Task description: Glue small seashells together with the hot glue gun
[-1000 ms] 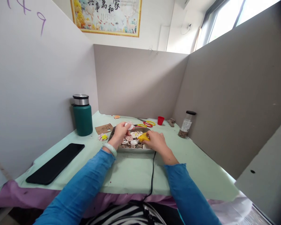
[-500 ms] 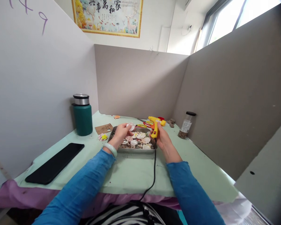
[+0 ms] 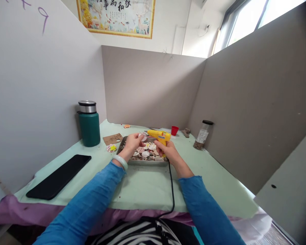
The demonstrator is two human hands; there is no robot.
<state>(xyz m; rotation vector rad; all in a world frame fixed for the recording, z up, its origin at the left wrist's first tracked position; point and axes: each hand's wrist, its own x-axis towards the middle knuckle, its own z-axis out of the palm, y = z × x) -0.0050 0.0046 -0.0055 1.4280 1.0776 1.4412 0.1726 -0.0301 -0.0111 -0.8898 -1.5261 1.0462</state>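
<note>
Right hand [image 3: 169,151] grips the yellow glue gun [image 3: 159,135] by its handle, likely light, rigid; left hand [image 3: 132,145] pinches a pale shell-like piece [image 3: 143,137], probably brittle: hold edges lightly.

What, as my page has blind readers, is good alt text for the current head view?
Right hand points a yellow glue gun toward a pale piece in the left hand, over a metal tray of shells. A green bottle and flat black slab sit to the left.
</note>
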